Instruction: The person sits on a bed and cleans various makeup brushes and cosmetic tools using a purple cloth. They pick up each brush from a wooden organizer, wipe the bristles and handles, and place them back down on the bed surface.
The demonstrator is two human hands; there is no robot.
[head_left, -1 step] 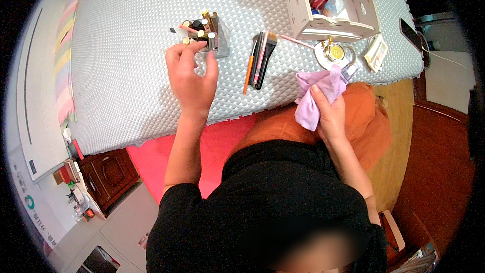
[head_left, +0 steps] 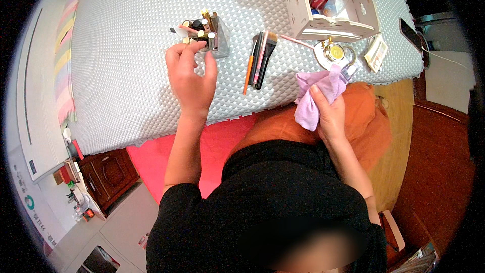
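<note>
My left hand (head_left: pixel 193 78) is raised at the near side of a clear organizer (head_left: pixel 222 43) packed with several lipstick-like cosmetic tubes (head_left: pixel 202 34). Its fingers are bent, with a gap between thumb and forefinger, and I see nothing held there. Whether the fingertips touch the tubes I cannot tell. Over my lap, my right hand (head_left: pixel 331 116) is closed on a crumpled lilac cloth (head_left: pixel 316 91), thumb pressed on top. Just past the cloth is a small clear object (head_left: pixel 350 72), partly covered. Several makeup brushes (head_left: pixel 260 63) lie side by side between my hands.
A white open box (head_left: pixel 308 28) holding red packets stands at the far right. In front of it sits a round white and gold item (head_left: pixel 332 52), beside a small pale pack (head_left: pixel 375 53). A phone (head_left: pixel 410 34) with a cable lies at the right edge of the quilted grey cover (head_left: pixel 131 71).
</note>
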